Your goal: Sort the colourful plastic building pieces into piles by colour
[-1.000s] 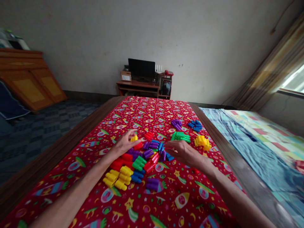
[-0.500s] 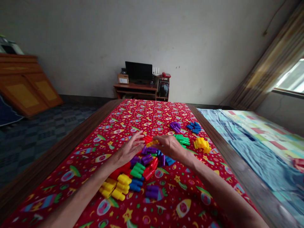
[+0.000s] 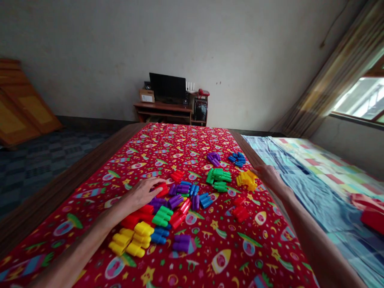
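My left hand (image 3: 143, 195) curves over a red block (image 3: 161, 189) at the left of the mixed pile, its fingers around the block. My right hand (image 3: 268, 176) is at the right edge of the cloth, by the yellow blocks (image 3: 247, 180); its fingertips are partly hidden. The mixed pile holds purple blocks (image 3: 175, 201), a green block (image 3: 162, 216), blue blocks (image 3: 205, 200) and yellow blocks (image 3: 132, 240). Apart from it lie green blocks (image 3: 219, 178), purple blocks (image 3: 214, 159), blue blocks (image 3: 237, 159) and red blocks (image 3: 240, 209).
A red patterned cloth (image 3: 216, 248) covers the wooden table (image 3: 67, 188). Beyond it stand a desk (image 3: 163, 106) and a monitor (image 3: 168, 88). A bed with a checked sheet (image 3: 330, 160) is at the right, a cabinet (image 3: 24, 104) at the left.
My right hand has moved right, from the pile to the yellow blocks. My left hand has lowered onto a red block. The view has turned slightly right.
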A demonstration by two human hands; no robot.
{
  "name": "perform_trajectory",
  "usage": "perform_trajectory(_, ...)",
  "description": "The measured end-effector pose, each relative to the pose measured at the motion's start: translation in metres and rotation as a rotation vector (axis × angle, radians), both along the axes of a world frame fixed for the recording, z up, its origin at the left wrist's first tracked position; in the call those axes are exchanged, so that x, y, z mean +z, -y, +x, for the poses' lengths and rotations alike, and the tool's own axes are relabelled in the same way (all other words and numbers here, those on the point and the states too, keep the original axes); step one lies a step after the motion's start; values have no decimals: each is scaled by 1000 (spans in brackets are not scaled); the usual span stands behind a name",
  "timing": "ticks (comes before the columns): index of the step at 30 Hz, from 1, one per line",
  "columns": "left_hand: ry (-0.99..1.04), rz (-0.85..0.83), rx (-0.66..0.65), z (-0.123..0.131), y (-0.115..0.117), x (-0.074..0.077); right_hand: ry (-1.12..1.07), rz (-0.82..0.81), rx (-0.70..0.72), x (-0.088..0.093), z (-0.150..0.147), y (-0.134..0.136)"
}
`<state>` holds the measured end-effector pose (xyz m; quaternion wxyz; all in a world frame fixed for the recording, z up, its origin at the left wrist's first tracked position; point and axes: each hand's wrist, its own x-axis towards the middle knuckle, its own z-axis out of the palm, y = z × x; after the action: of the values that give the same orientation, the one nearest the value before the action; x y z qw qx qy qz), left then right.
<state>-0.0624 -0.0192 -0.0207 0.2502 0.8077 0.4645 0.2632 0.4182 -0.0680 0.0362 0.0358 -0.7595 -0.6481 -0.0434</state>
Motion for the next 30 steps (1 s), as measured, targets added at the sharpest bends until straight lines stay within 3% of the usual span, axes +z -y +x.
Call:
perform_trajectory(5, 18, -62, 43, 1, 0, -2, -12, 14, -5, -4, -2, 0)
perform_trajectory(8, 63, -82, 75, 2, -3, -6, -17, 88, -50, 6, -9, -2)
perform_trajectory(11, 112, -114, 83, 1, -6, -11, -38, 190, 54, 20, -30, -7)
perform_trajectory(15, 124, -130, 98, -3, -10, -16, -131, 246, 439, 28, -98, -18)
perform_trajectory(19, 70, -28, 124, -7, -10, -13, -257, 166, 866, 5, -195, -37)
perform_trajectory(21, 30, 23, 125, -8, -9, -10, -282, 142, 941, -14, -238, -48)
perform_trajectory(24, -14, 54, 100, -8, -8, -6, -215, 101, 862, -34, -276, -64)
perform_trajectory(27, -35, 47, 90, -7, -8, -5, -186, 30, 798, -29, -275, -68)
perform_trajectory(30, -23, 19, 94, -6, -6, -4, -274, 6, 845, -6, -239, -52)
